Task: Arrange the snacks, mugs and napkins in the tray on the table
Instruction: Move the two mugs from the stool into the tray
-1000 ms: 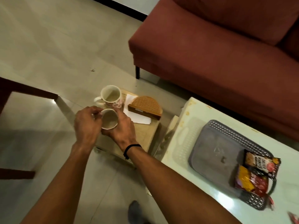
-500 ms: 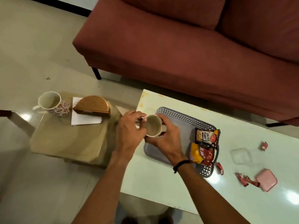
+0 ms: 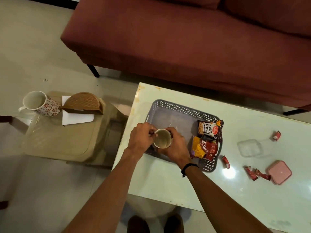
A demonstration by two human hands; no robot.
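Both hands hold a white mug (image 3: 162, 138) over the near left corner of the grey perforated tray (image 3: 178, 106) on the pale table. My left hand (image 3: 141, 137) grips its handle side; my right hand (image 3: 175, 145) wraps its right wall. Two snack packets lie at the tray's right end: salted peanuts (image 3: 209, 130) and a red-yellow packet (image 3: 204, 147). A second, flower-patterned mug (image 3: 40, 103) stands on the beige stool (image 3: 57, 140) at left, beside a brown napkin holder (image 3: 83, 103) and a white napkin (image 3: 76, 117).
Small red wrapped sweets (image 3: 225, 161) (image 3: 276, 135) (image 3: 256, 173), a clear lid (image 3: 249, 147) and a pink box (image 3: 279, 172) lie on the table to the right of the tray. A red sofa (image 3: 185, 47) runs behind the table. My feet show at the bottom.
The mug was lifted off the stool and carried right by both hands to the tray's near left corner. The view swung right with it.
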